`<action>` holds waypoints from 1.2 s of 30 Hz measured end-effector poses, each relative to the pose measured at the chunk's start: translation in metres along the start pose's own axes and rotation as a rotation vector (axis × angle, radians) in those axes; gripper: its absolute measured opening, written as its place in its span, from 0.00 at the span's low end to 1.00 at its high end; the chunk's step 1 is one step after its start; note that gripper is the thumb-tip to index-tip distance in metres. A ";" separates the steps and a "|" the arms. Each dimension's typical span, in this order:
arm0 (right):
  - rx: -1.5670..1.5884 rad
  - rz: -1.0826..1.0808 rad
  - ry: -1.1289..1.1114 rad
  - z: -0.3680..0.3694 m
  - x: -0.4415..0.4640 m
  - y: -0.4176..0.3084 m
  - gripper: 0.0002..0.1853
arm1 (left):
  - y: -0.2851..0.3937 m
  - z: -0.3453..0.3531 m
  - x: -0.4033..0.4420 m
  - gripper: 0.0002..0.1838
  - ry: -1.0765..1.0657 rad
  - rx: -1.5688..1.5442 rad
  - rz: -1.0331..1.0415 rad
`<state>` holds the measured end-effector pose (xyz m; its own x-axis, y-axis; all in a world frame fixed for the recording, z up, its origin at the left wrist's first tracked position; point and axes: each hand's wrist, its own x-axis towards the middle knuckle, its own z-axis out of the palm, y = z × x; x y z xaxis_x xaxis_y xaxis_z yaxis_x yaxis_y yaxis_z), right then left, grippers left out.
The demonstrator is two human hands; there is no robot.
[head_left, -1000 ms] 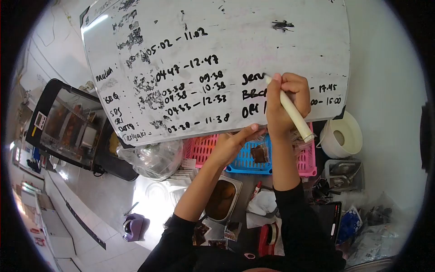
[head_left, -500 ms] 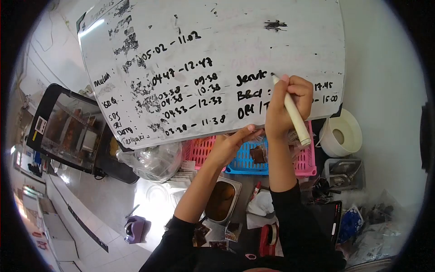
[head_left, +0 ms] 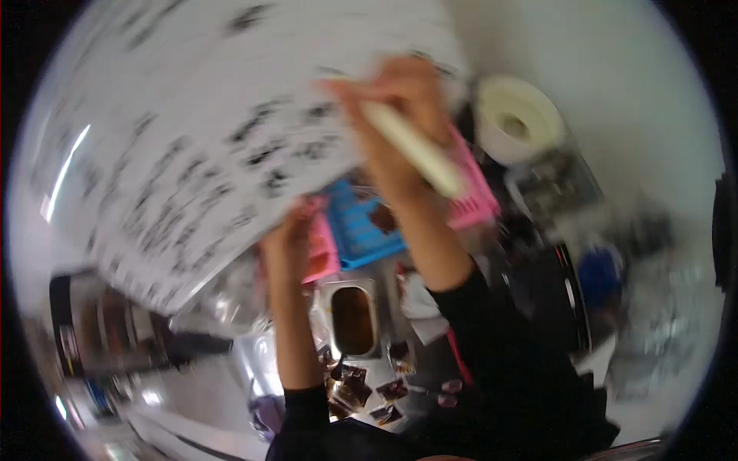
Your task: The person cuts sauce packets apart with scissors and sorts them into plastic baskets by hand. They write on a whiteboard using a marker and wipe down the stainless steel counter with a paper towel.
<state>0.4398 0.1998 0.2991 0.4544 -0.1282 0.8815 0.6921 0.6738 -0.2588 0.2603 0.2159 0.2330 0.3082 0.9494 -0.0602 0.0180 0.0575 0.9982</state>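
Motion blurs the view. A whiteboard (head_left: pixel 307 38) with black handwriting fills the upper left, tilted. My right hand (head_left: pixel 407 88) is closed around a pale, thick marker (head_left: pixel 415 146), its tip near the board's right part. My left hand (head_left: pixel 288 230) is at the board's lower edge, its fingers wrapped at that edge. Behind and below the board are a blue basket (head_left: pixel 361 250) with a brown packet (head_left: pixel 382 218) in it, and pink baskets (head_left: pixel 480 196) on either side.
A white bucket (head_left: pixel 530 104) and a clear tub (head_left: pixel 557 184) stand at the right. A metal tray (head_left: pixel 354 319) with brown contents sits below the baskets, near small packets (head_left: pixel 350 388). At the left are a plastic bag (head_left: pixel 223 300) and a black-framed display case (head_left: pixel 115 326).
The view has swung and tilted, so the board appears farther left and the bucket higher. The word beside the marker was lengthened between the earlier frames. Both hands keep their holds.
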 end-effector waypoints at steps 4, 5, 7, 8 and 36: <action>0.101 -0.206 0.066 -0.001 0.010 0.029 0.09 | -0.032 -0.037 0.020 0.17 -0.335 -0.514 0.047; 0.172 -0.100 0.109 -0.003 0.009 0.023 0.09 | -0.022 -0.030 0.011 0.17 -0.243 -0.464 0.044; 0.160 -0.054 0.115 -0.005 0.004 0.019 0.10 | -0.018 -0.041 0.016 0.17 -0.607 -0.771 -0.018; 0.174 -0.063 0.110 -0.007 0.003 0.021 0.10 | -0.025 -0.058 0.023 0.17 -0.510 -0.710 -0.004; 0.228 -0.013 -0.407 0.002 0.010 0.025 0.09 | 0.007 -0.045 -0.003 0.13 -0.028 -0.390 -0.081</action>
<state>0.4603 0.2170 0.3024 0.1584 0.1274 0.9791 0.5346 0.8227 -0.1935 0.2168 0.2269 0.2401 0.3461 0.9287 -0.1331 -0.3178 0.2496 0.9147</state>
